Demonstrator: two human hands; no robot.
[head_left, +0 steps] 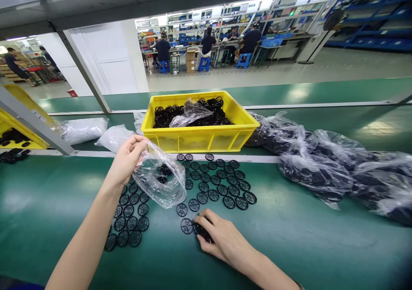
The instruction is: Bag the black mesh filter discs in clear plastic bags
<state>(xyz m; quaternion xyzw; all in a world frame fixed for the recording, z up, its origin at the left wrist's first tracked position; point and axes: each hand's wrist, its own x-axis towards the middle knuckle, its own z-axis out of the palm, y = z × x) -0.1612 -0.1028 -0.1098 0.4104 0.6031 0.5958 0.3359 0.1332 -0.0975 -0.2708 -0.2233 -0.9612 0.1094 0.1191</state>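
Observation:
My left hand (127, 160) is closed on the rim of a clear plastic bag (161, 180) and holds it up above the green bench; a few black round grille discs lie inside it. My right hand (222, 238) rests on the bench with its fingers curled round a small stack of black discs (202, 231). One loose disc (187, 226) lies just left of those fingers. Several more discs are laid flat in rows beneath and right of the bag (222, 180) and by my left forearm (128, 221).
A yellow bin (199, 137) with black discs and a crumpled bag stands behind the rows. Filled clear bags (325, 165) lie piled at the right, white bags (83, 129) at the left. A slanted metal post (28, 118) crosses the left. Other people sit at benches far behind.

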